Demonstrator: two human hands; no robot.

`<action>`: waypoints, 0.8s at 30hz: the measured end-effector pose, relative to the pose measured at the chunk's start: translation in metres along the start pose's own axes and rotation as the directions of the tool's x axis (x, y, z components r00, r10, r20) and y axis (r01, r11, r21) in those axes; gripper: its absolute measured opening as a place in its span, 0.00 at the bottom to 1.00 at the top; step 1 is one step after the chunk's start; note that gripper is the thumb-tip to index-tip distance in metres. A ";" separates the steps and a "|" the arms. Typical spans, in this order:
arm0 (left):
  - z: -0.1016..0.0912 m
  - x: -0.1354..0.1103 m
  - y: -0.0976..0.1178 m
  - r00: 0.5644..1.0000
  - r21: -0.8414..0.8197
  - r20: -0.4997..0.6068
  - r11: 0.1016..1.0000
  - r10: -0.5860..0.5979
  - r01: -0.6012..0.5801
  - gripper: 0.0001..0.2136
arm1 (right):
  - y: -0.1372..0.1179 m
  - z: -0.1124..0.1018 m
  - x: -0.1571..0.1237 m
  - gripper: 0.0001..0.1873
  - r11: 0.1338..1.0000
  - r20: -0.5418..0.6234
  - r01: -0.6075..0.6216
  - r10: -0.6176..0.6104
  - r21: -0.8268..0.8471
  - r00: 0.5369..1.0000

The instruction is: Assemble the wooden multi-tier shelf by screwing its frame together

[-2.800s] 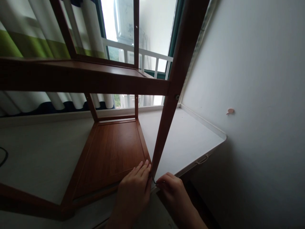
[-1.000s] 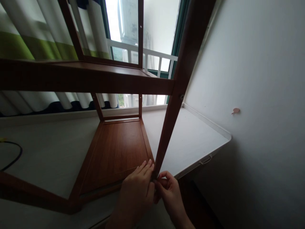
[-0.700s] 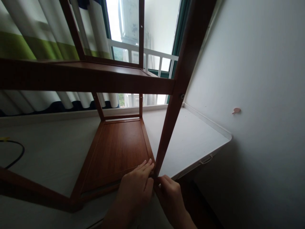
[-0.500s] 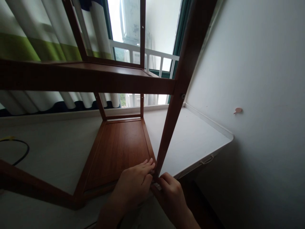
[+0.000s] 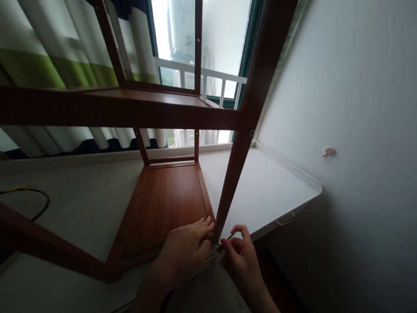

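Note:
A reddish-brown wooden shelf rack (image 5: 166,195) stands on the white surface, with a lower panel, slanting posts and a crossbar higher up. My left hand (image 5: 182,252) is closed around the lower corner of this rack, its fingertips over the panel's right rail and its thumb in front. Just right of that corner, my right hand (image 5: 243,256) pinches a thin dark hex key (image 5: 231,236) between thumb and fingers. The key's tip lies close to the foot of the right post (image 5: 230,187); whether it sits in a bolt is hidden.
The white tabletop (image 5: 270,182) has a raised rim and a handle (image 5: 286,219) on its front edge. A white wall (image 5: 368,108) with a pink hook (image 5: 329,152) bounds the right. At left lies a black cable (image 5: 44,204). Curtains (image 5: 71,56) and a window are behind.
My right hand has shifted slightly right and its index finger has lifted, so the hex key now shows. My left hand keeps its place on the corner. The view has moved slightly.

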State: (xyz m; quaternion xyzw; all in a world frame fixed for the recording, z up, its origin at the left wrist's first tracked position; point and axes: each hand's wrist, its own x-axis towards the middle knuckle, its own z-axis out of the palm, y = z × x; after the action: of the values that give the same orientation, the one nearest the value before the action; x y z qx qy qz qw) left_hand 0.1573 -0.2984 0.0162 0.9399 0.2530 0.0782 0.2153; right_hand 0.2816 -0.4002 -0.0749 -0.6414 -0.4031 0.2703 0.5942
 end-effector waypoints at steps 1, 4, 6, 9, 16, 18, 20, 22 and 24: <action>0.003 -0.001 0.000 1.000 0.007 -0.007 1.000 0.005 -0.005 0.24 | 0.002 0.000 0.001 0.17 0.999 -0.007 -0.025 0.025 0.031 1.000; 0.012 -0.003 -0.002 0.999 0.029 -0.031 0.999 0.020 -0.019 0.27 | 0.005 -0.002 0.002 0.21 0.996 -0.054 -0.044 0.048 0.073 0.997; 0.015 -0.004 -0.003 0.999 0.041 -0.038 0.998 0.038 -0.037 0.26 | 0.005 -0.005 0.001 0.20 0.998 -0.099 -0.027 0.033 0.061 0.995; 0.016 -0.007 -0.004 0.997 0.054 -0.037 0.997 0.061 -0.059 0.23 | 0.006 -0.007 -0.004 0.15 1.000 -0.142 0.010 -0.010 0.000 0.990; 0.018 -0.019 -0.002 0.997 0.074 -0.031 0.995 0.064 -0.062 0.19 | 0.019 -0.015 -0.023 0.08 0.939 -0.119 0.242 -0.277 -0.244 0.953; 0.019 -0.020 0.000 0.998 0.072 -0.031 0.996 0.052 -0.050 0.19 | 0.023 -0.018 -0.026 0.07 0.892 -0.071 0.335 -0.372 -0.303 0.926; 0.019 -0.020 0.001 0.999 0.069 -0.031 0.997 0.042 -0.040 0.19 | 0.026 -0.019 -0.027 0.07 0.847 -0.003 0.406 -0.433 -0.344 0.901; 0.019 -0.020 0.001 0.999 0.068 -0.037 0.997 0.040 -0.037 0.19 | 0.027 -0.019 -0.026 0.08 0.810 0.071 0.453 -0.462 -0.372 0.884; 0.019 -0.021 0.001 0.998 0.069 -0.043 0.997 0.042 -0.039 0.19 | 0.028 -0.018 -0.026 0.09 0.782 0.136 0.487 -0.474 -0.390 0.870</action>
State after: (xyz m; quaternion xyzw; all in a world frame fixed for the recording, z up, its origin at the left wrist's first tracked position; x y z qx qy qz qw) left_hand 0.1446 -0.3166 -0.0013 0.9497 0.2412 0.0947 0.1760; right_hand 0.2883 -0.4307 -0.1028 -0.6238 -0.6097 0.0289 0.4881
